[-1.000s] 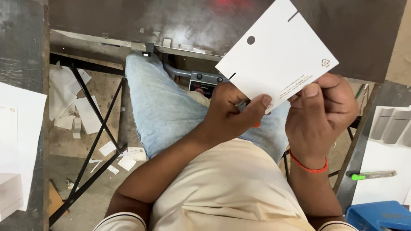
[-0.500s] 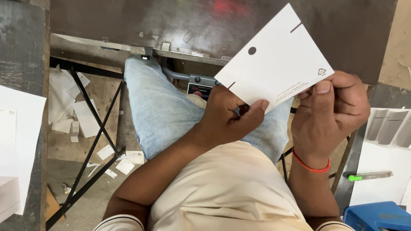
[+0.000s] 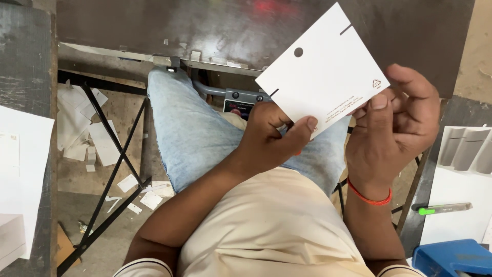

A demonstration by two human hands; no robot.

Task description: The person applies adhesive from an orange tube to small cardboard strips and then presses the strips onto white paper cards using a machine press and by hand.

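Two hands: both clamped on one white card [image 3: 323, 77], held up over the lap.
Left hand [image 3: 271, 141]: pinches the card's lower edge, thumb on the near face; the fingers behind the card are hidden.
Right hand [image 3: 394, 123]: grips the card's lower right corner, thumb on the near face; one orange band [image 3: 369, 197] circles its wrist.
Card: one round hole and three short edge slits show; small print near its lower right corner is too fine to make out.
Lap: one leg in light blue jeans [image 3: 195, 133] runs below and left of the card; the other leg is mostly hidden.
Right of the card: one green-tipped pen [image 3: 443, 209] on a white sheet; one blue thing [image 3: 453, 259], cut off by the frame.
Beyond the card: one dark bench [image 3: 169, 25], its top edge cut off.
Left of the card: paper scraps [image 3: 84, 133] on the floor, too scattered to count.
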